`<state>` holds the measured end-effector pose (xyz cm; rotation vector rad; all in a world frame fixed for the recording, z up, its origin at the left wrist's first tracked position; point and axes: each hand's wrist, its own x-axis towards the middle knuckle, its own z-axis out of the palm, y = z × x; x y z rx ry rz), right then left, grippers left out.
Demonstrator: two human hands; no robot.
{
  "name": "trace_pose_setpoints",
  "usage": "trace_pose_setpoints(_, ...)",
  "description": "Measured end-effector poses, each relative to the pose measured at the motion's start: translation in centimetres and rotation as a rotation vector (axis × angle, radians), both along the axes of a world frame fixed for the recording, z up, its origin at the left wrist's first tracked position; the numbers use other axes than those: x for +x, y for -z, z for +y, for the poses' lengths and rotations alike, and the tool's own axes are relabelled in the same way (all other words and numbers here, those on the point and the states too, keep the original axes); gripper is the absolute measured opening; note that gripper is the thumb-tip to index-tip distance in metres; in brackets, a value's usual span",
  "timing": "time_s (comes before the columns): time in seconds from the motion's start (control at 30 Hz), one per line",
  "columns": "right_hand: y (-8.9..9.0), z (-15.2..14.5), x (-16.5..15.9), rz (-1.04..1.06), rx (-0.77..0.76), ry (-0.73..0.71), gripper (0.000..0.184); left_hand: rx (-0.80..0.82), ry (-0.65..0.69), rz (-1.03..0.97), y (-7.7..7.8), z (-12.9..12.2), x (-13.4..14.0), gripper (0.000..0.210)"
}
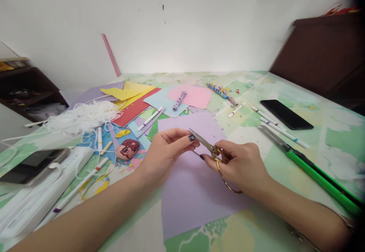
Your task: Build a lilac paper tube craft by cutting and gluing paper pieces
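Note:
In my right hand (242,164) is a pair of scissors (203,140) with gold-coloured handles, its blades pointing left toward my other hand. The thumb and fingers of my left hand (168,149) are pinched together at the scissors' tip; what they hold, if anything, is too small to make out. Both hands are above a large sheet of light purple paper (191,202) lying on the patterned tablecloth. Beyond it, a small rolled purple paper tube with dark dots (179,100) rests on light blue and pink paper.
Left are tangled white cord (82,117), a power strip (51,191), a phone (31,164), a bear-patterned case (127,149) and coloured paper (137,107). Right are a green-handled utility knife (316,176), a black phone (286,114) and markers (282,132). Decorated paper tubes (219,91) lie near the wall.

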<state>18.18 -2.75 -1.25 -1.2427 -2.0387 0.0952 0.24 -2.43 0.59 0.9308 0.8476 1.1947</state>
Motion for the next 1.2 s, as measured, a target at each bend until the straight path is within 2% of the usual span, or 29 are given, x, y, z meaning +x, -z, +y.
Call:
trace_pose_setpoints(0.47,-0.33,0.03,0.28,-0.013,-0.020,0.009,0.026,0.027,-0.036,0.065,0.00,0.13,-0.05,0.008)
trace_pose_setpoints(0.73,-0.65,0.15,0.56,-0.089,-0.002,0.024,0.027,0.070,-0.022,0.124,-0.06,0.16,-0.24,0.004)
trace_pose_setpoints(1.2,-0.62,0.22,0.74,-0.079,-0.026,0.002,0.024,0.087,-0.016,0.138,-0.12,0.22,-0.39,0.004)
